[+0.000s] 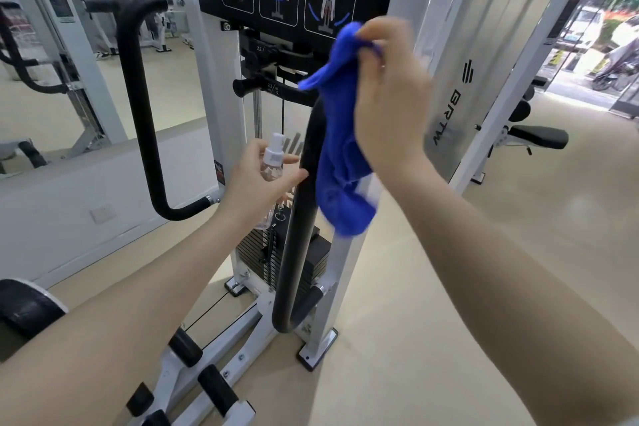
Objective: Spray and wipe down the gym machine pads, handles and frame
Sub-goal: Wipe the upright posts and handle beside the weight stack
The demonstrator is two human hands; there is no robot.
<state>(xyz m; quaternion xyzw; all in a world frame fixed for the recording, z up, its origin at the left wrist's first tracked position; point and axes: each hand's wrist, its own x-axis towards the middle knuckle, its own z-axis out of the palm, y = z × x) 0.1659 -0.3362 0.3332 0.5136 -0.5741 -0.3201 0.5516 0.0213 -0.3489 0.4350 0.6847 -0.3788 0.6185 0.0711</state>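
A white abductor/adductor machine stands before me, with a white frame post and two black padded handles: the left handle and the right handle. My left hand holds a small clear spray bottle with a white nozzle, close to the left of the right handle. My right hand is raised and pinches a blue cloth, which hangs down in front of the right handle's upper part.
A black weight stack sits between the frame posts behind the handles. A black seat pad is at lower left, with black foot pegs on the base. Other machines stand left and right; beige floor lies to the right.
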